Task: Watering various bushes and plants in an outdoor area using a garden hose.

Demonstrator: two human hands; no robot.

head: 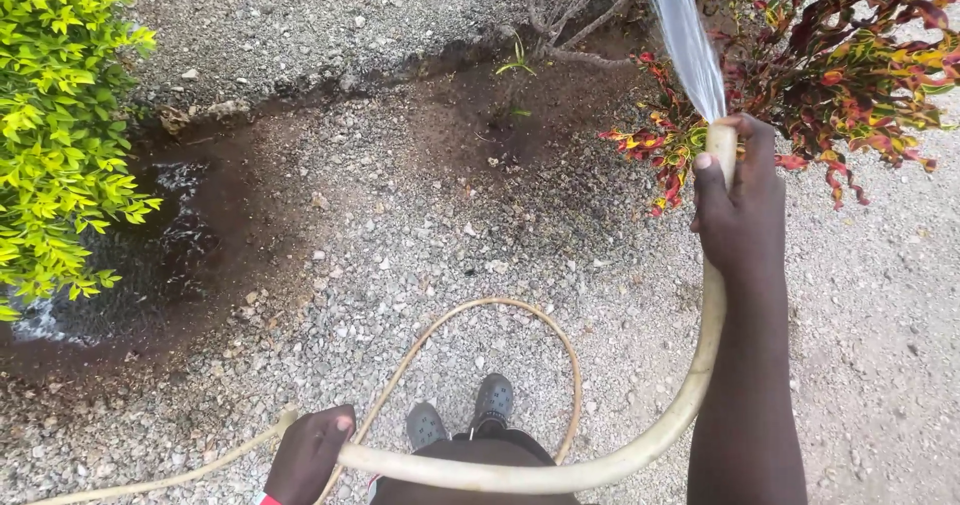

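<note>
My right hand [742,205] grips the end of a pale cream garden hose [690,385], thumb near the nozzle end. A flat spray of water [685,35] shoots up from the hose tip toward a red, orange and green leafy shrub [860,75]. My left hand [308,455] holds the same hose lower down, near my body at the bottom left. Behind my hands the hose curves in a loop [500,310] over the gravel in front of my feet.
A bright yellow-green bush [60,125] stands at the left beside wet, dark soil with a puddle [170,235]. Grey gravel [400,235] covers the ground. My dark shoes [465,415] stand at the bottom centre. Bare twigs [570,15] rise at the top.
</note>
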